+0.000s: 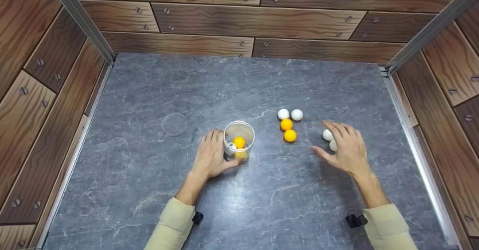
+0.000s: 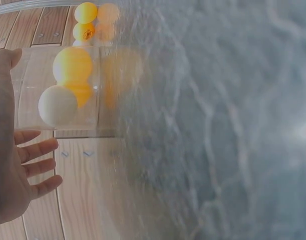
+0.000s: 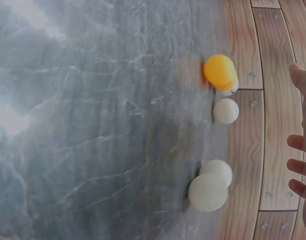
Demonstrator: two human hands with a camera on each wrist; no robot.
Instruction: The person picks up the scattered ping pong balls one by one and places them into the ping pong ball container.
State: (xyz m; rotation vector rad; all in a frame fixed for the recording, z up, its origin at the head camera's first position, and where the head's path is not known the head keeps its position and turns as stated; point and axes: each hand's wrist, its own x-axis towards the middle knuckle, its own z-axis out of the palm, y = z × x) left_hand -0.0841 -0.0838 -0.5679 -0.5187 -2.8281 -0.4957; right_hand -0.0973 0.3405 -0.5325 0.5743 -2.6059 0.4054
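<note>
A clear plastic cup (image 1: 239, 130) stands on the table with orange and white ping-pong balls inside. My left hand (image 1: 212, 154) holds it from the left, thumb on the near side and fingers along the far left side. In the left wrist view, the cup (image 2: 30, 90) shows between the thumb and the other fingers. My right hand (image 1: 348, 151) is spread over two white ping-pong balls (image 1: 328, 134) on the right, partly hiding them, with nothing gripped. Right of the cup, two white balls (image 1: 296, 115) and two orange balls (image 1: 290, 135) lie grouped.
A round clear lid (image 1: 174, 124) lies flat on the grey marbled table (image 1: 187, 81), left of the cup. Wood-patterned walls (image 1: 258, 18) enclose the back and both sides, with metal strips (image 1: 419, 160) along the side edges.
</note>
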